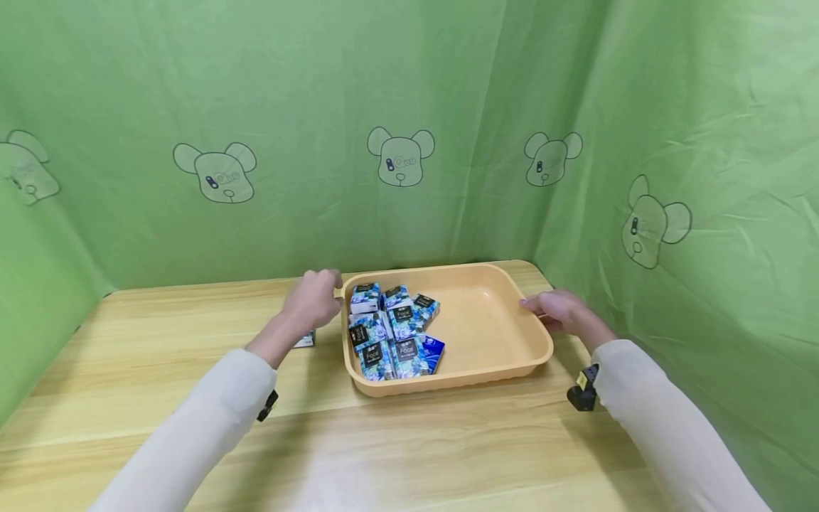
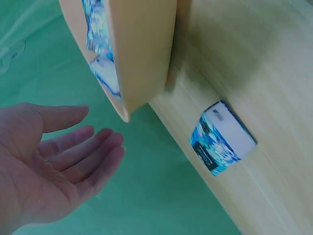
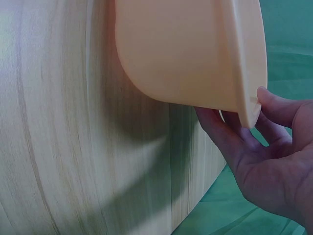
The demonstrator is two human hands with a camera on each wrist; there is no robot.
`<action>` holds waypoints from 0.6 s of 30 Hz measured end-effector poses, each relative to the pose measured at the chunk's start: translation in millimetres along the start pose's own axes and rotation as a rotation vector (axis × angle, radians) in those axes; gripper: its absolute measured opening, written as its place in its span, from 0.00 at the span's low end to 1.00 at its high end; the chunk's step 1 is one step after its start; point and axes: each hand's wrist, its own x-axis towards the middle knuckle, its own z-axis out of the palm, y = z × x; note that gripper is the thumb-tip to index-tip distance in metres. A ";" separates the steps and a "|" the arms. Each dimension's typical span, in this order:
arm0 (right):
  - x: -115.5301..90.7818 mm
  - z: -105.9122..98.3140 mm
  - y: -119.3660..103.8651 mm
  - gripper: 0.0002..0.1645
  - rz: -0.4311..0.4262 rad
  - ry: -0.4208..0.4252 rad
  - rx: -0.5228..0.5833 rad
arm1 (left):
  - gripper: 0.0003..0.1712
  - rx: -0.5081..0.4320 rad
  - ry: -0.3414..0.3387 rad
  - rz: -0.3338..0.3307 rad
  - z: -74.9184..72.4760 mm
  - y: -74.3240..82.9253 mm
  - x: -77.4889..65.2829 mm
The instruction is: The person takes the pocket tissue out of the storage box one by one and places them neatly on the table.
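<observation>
Step in hand, by the look of it: handling the tray [image 1: 483, 323] by its ends. Right hand [image 1: 557, 309] grips the right end, thumb on the rim, fingers curled underneath. Left hand [image 1: 313, 299] is beside the left end, fingers loosely straight, thumb apart, holding nothing; the left wrist view shows a gap btwn fingertips & rim.

To do it well: best w/ both ends supported, left thumb over the rim & fingers under, to match the right. Level matters, b/c the load is lopsided & the packs prob. slide easily on smooth plastic; a tilt to the right could send them across. Slow & even beats fast.

Container: one shallow peach tray at the table's [image 1: 409, 448] far side; can't tell if its base sits fully flat. Contents: approx. 8 small packs, mostly floral packs [image 1: 376, 361] w/ blue print & black labels, bunched in the left half from far to near. Some overlap, so exact no. is uncertain. A dark-blue pack [image 1: 434, 352] is at the near side, just right of the floral ones. One more pack [image 2: 222, 139] is outside, on the table left of the tray, partly hidden by the left hand in the head view.
</observation>
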 end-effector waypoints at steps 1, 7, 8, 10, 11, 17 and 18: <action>0.3 0.1 0.0 0.36 0.000 0.000 -0.001 | 0.19 0.007 0.006 0.015 1.2 2.5 -0.2; -0.1 0.1 -0.4 0.36 -0.001 -0.005 -0.002 | 0.12 0.042 0.022 0.085 7.4 20.7 -3.5; -0.1 0.1 -0.5 0.36 -0.001 -0.005 0.000 | 0.13 0.046 0.024 0.093 7.9 24.0 -4.4; 0.2 0.1 -0.5 0.36 -0.001 -0.001 0.003 | 0.17 0.043 0.022 0.106 9.6 30.3 -6.0; 0.4 0.3 -0.4 0.35 -0.001 -0.001 0.006 | 0.18 0.049 0.024 0.115 10.9 32.7 -6.5; 0.4 0.5 -0.3 0.36 -0.008 -0.005 0.004 | 0.18 0.053 0.015 0.149 21.8 41.3 -8.9; 0.3 0.4 -0.4 0.36 -0.010 -0.006 0.002 | 0.18 0.060 0.015 0.154 23.8 42.0 -9.2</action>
